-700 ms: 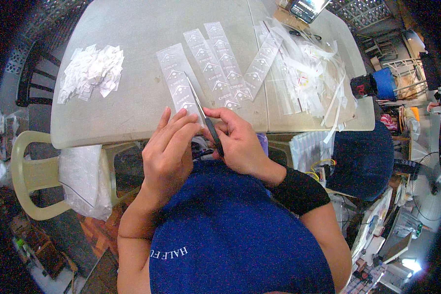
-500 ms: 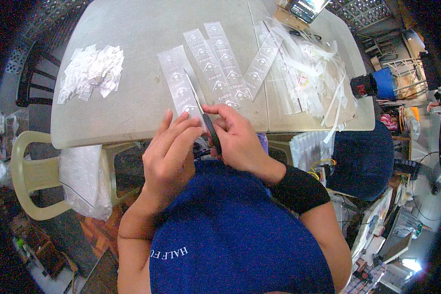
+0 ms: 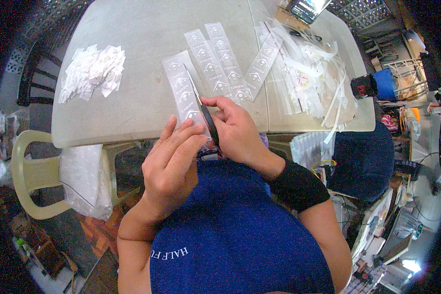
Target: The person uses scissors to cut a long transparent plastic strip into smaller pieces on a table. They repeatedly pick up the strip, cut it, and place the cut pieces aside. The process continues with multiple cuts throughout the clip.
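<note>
My right hand point(image 3: 235, 137) is closed on the black-handled scissors point(image 3: 208, 120), their silver blades pointing away from me over a long white printed strip point(image 3: 175, 73). My left hand point(image 3: 174, 157) grips the near end of that strip, fingers curved over it just left of the scissors, at the table's front edge. Several similar strips point(image 3: 215, 49) lie fanned out beyond my hands. A heap of small white cut pieces point(image 3: 90, 73) sits on the left part of the table point(image 3: 132, 29).
At right is a tangled pile of clear film and thin offcuts point(image 3: 318, 73); a phone point(image 3: 308, 10) stands on cardboard behind it. A cream plastic chair point(image 3: 29, 166) holding a bag point(image 3: 83, 186) is at lower left, and a dark cushioned seat point(image 3: 357, 161) at right.
The strip has shifted slightly right and toward me. My left fingers have come a little down and right with it, while my right hand and the scissors have risen slightly.
</note>
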### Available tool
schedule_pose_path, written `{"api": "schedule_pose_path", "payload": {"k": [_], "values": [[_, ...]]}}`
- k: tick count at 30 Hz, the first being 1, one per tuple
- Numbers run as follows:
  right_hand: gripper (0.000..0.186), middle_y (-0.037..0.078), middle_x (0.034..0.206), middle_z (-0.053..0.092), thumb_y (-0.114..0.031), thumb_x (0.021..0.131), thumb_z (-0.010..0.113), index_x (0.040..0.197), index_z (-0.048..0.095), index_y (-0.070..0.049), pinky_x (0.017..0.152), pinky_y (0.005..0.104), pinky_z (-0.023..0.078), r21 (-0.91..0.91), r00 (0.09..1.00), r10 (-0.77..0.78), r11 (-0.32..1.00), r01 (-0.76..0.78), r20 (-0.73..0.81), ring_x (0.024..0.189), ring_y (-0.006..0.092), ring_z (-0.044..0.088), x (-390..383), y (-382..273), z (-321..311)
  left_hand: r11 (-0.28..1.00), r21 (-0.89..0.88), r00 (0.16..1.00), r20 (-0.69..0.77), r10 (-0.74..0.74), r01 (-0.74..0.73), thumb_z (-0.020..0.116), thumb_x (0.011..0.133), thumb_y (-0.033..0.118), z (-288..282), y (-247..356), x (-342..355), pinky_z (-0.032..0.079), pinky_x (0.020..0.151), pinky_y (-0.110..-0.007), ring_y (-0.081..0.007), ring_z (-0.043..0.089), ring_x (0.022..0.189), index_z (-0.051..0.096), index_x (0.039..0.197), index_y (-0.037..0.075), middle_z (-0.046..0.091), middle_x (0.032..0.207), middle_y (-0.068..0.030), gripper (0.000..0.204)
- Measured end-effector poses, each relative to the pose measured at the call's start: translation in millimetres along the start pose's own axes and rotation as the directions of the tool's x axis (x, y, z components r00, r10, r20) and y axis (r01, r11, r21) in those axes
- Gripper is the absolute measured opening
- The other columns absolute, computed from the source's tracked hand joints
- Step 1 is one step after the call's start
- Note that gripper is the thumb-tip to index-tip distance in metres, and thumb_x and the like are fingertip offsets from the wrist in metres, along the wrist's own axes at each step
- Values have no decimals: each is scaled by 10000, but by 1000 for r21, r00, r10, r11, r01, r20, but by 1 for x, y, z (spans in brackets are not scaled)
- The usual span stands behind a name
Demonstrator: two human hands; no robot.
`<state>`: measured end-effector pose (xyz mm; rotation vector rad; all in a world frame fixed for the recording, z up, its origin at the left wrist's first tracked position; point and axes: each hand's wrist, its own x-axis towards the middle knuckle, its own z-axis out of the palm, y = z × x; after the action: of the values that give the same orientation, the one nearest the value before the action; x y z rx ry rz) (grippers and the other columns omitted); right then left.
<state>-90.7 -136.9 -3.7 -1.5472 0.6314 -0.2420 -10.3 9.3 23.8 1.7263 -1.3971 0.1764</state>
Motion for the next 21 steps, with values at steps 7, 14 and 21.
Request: {"api": "schedule_pose_path", "payload": {"k": [7, 14, 21], "values": [[294, 115, 749, 665, -87, 913, 542, 1191, 557, 9, 486, 297, 449, 88, 999, 30, 996, -31, 13, 575, 119, 586, -3, -3, 1, 1000, -25, 1000, 0, -1, 1, 576, 758, -107, 2, 1, 1, 466, 976, -492, -334, 655, 1034, 656, 952, -23, 681, 1023, -177, 227], [287, 138, 711, 666, -128, 906, 575, 1155, 577, 14, 485, 310, 466, -116, 999, 24, 993, -27, -28, 561, 155, 621, 3, -9, -4, 1000, -5, 999, 35, -2, 2, 576, 747, -107, -2, 4, -2, 476, 969, -487, -326, 657, 1032, 660, 942, -10, 683, 1016, -168, 233], [293, 27, 648, 569, -129, 936, 557, 1209, 556, -22, 443, 252, 382, -81, 1000, 9, 997, -9, 1, 496, 82, 498, 18, -15, -2, 1000, 10, 1000, 16, -17, 17, 570, 745, -110, -5, 5, -4, 475, 970, -489, -319, 660, 1023, 660, 930, 3, 686, 1000, -157, 235]]}}
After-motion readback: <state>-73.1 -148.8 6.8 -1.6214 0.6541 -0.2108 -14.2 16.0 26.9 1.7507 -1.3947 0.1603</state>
